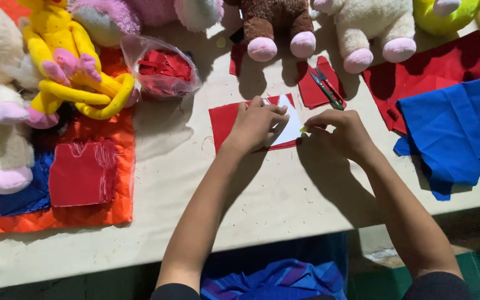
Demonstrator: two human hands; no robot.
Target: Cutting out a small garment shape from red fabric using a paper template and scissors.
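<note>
While left hand flattens white paper on red cloth, right hand grip pinches yellow chalk; beige table

Left grip flat, right grip pinched

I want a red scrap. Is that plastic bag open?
Cannot tell. The plastic bag looks bunched around red scraps, but its mouth isn't clearly visible.
</note>
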